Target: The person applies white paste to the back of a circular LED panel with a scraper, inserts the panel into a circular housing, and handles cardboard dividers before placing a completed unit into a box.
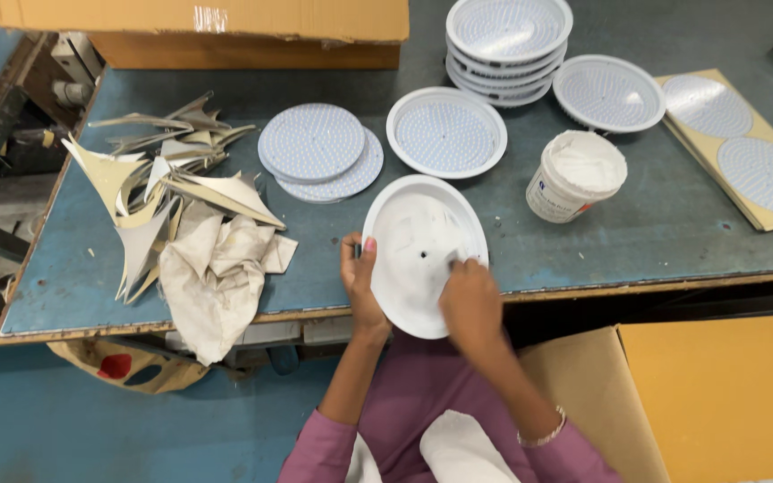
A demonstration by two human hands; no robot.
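One white dish (pixel 422 255) in work at the table (pixel 73 277) edge: left hand (pixel 360 273) clamps its rim, right hand (pixel 469 300) fingertips pinched inside it. Five filled dishes (pixel 509 45) done; loose LED discs (pixel 315 148) remain, paste tub (pixel 576 176) open.

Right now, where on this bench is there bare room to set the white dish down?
Bare bench lies right of the white tub, before the tan board. A smaller patch lies between the crumpled cloth and the white dish the left hand holds. The scrap pile and dish stack are crowded.
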